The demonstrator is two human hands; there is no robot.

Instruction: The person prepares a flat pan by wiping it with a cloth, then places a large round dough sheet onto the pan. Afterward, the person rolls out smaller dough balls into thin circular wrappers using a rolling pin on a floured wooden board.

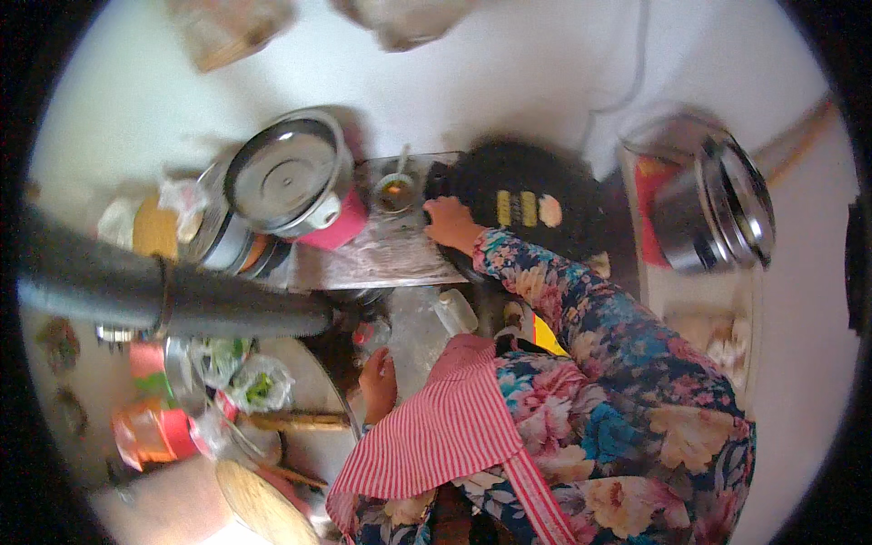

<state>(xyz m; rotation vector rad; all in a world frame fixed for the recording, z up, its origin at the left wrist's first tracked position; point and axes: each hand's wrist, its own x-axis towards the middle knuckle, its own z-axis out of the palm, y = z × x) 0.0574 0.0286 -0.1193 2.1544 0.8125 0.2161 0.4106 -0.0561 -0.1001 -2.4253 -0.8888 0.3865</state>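
Observation:
My right hand (pixel 451 221) rests at the left edge of a round black electric griddle (pixel 558 163), by its dark handle. The fingers are blurred, and I cannot tell whether they grip the edge. Two yellowish rectangles and a pale pink oval show on the griddle's dark top; whether they are labels or food is unclear. Just left of that hand, a small bowl (pixel 394 193) with dark contents and a spoon stands on the wooden tabletop (pixel 402 252). Lower down, beside the striped apron (pixel 436 415), my left hand (pixel 379 385) hangs with nothing visible in it.
A lidded pot (pixel 286 174) stands on a pink box (pixel 337 225). A thick grey pipe (pixel 231 300) crosses at left. Bagged greens (pixel 259 388) and a round wooden board (pixel 262 501) are lower left. On the right is a steel pot (pixel 702 211); a clear bottle (pixel 456 311) is below the table.

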